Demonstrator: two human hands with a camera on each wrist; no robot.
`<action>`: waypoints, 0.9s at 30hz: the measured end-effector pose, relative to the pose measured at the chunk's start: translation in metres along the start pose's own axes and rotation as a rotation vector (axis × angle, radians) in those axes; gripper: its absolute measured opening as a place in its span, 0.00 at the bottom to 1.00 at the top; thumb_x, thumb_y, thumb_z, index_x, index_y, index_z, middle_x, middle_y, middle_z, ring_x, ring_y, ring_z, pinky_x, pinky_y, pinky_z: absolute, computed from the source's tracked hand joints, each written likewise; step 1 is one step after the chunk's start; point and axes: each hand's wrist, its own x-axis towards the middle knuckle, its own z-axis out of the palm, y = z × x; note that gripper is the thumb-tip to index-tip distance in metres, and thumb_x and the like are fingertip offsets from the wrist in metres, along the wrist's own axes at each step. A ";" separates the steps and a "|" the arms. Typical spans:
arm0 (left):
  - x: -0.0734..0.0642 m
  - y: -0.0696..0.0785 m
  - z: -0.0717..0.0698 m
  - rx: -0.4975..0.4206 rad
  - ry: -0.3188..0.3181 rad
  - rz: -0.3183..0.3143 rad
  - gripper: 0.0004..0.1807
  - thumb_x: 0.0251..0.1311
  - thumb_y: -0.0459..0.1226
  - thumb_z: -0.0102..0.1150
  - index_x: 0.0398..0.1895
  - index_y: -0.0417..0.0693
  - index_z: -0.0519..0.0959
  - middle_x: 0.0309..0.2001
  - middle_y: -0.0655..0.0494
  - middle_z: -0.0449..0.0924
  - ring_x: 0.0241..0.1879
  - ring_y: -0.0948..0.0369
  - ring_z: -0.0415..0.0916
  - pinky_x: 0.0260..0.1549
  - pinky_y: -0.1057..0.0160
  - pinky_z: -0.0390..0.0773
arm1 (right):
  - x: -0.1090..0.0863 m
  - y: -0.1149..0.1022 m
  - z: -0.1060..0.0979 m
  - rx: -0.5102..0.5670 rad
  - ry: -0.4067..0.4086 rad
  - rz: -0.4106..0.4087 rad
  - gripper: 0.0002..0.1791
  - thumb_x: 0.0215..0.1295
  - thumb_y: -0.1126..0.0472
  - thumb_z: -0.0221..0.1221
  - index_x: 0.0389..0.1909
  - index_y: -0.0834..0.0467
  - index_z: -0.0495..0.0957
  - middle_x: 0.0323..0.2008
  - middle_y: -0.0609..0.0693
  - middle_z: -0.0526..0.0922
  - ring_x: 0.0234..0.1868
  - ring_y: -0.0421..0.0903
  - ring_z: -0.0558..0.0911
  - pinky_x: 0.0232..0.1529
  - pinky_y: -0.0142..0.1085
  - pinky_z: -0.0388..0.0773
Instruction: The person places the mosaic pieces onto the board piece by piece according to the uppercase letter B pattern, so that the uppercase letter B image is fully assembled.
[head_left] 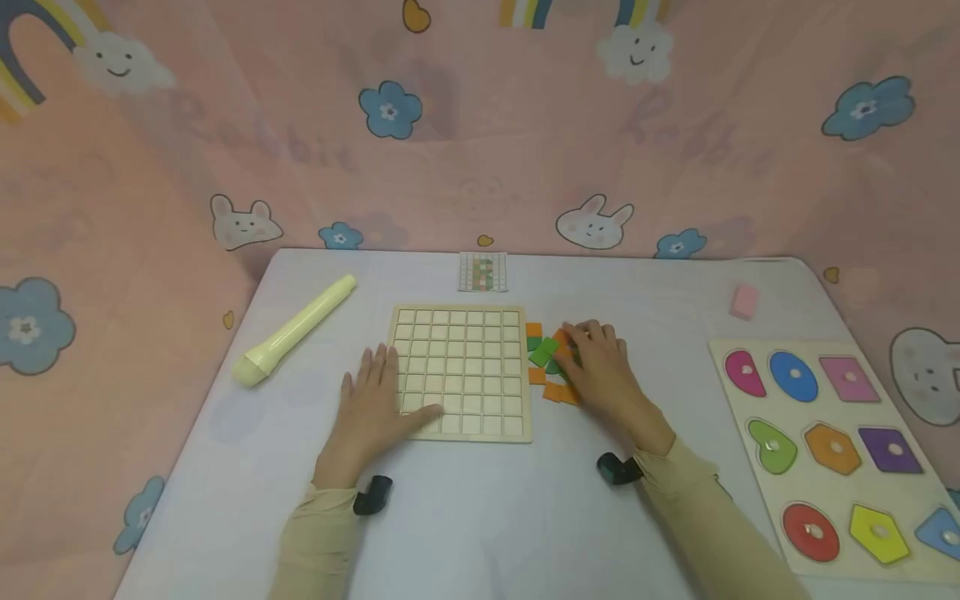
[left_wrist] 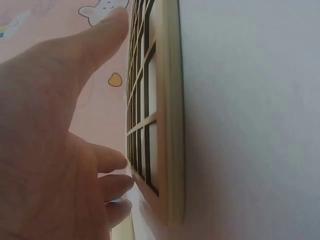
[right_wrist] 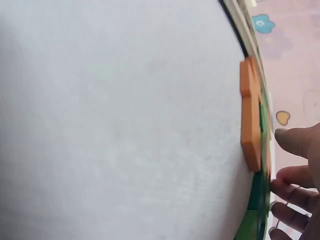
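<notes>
A square wooden grid board (head_left: 461,438) lies on the white table, its cells bare. My left hand (head_left: 367,414) rests along its left edge with straight fingers, the thumb reaching over the lower left corner. In the left wrist view the board (left_wrist: 174,125) shows edge-on beside that thumb (left_wrist: 95,42). Right of the board lies a loose cluster of orange tiles (head_left: 552,391) and green tiles (head_left: 543,352). My right hand (head_left: 611,379) is over the cluster's right side, fingertips at the tiles, partly hiding them. In the right wrist view its thumb (right_wrist: 296,141) stands apart from the fingers.
A small printed pattern card (head_left: 483,272) lies behind the board. To the left is a pale yellow flashlight-shaped stick (head_left: 296,329). A shape puzzle board (head_left: 813,492) with knobbed pieces lies at the right, and a pink block (head_left: 744,301) behind it. A patterned pink cloth (head_left: 480,158) hangs behind.
</notes>
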 end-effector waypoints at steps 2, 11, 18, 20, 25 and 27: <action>-0.001 -0.003 -0.001 -0.018 -0.022 -0.010 0.72 0.58 0.73 0.63 0.86 0.35 0.40 0.87 0.39 0.35 0.87 0.41 0.28 0.81 0.29 0.36 | 0.005 0.003 0.001 0.001 0.007 -0.011 0.29 0.78 0.56 0.61 0.73 0.67 0.72 0.63 0.67 0.75 0.60 0.64 0.69 0.58 0.58 0.68; -0.005 -0.009 -0.002 -0.020 -0.049 0.007 0.81 0.45 0.71 0.76 0.86 0.35 0.38 0.87 0.40 0.35 0.87 0.40 0.29 0.82 0.31 0.35 | 0.016 0.004 0.006 0.037 0.069 0.007 0.16 0.79 0.62 0.59 0.61 0.66 0.79 0.55 0.64 0.79 0.54 0.62 0.72 0.55 0.55 0.70; -0.006 -0.012 0.000 -0.014 -0.051 0.022 0.81 0.46 0.71 0.76 0.86 0.35 0.37 0.87 0.40 0.35 0.87 0.40 0.30 0.82 0.31 0.35 | 0.021 -0.002 0.002 0.100 0.062 0.011 0.09 0.77 0.68 0.59 0.54 0.63 0.78 0.49 0.62 0.82 0.48 0.59 0.76 0.55 0.54 0.77; -0.007 -0.012 -0.001 -0.015 -0.054 0.019 0.81 0.45 0.71 0.76 0.86 0.35 0.36 0.87 0.40 0.35 0.87 0.40 0.30 0.82 0.31 0.35 | 0.022 -0.004 0.001 0.140 0.057 0.012 0.09 0.77 0.70 0.58 0.54 0.63 0.78 0.47 0.62 0.82 0.47 0.57 0.77 0.53 0.52 0.79; -0.006 -0.012 0.000 -0.013 -0.057 0.010 0.82 0.45 0.71 0.76 0.86 0.36 0.36 0.87 0.40 0.34 0.87 0.41 0.30 0.83 0.33 0.34 | 0.025 -0.010 0.006 0.265 0.106 -0.021 0.10 0.75 0.70 0.61 0.54 0.65 0.78 0.44 0.62 0.82 0.42 0.55 0.79 0.45 0.45 0.79; -0.006 -0.012 0.000 -0.011 -0.056 0.011 0.81 0.45 0.71 0.76 0.86 0.36 0.37 0.87 0.40 0.35 0.87 0.41 0.31 0.83 0.33 0.34 | 0.027 -0.013 0.009 0.326 0.128 -0.027 0.12 0.73 0.70 0.64 0.53 0.66 0.78 0.43 0.63 0.83 0.42 0.55 0.80 0.43 0.40 0.78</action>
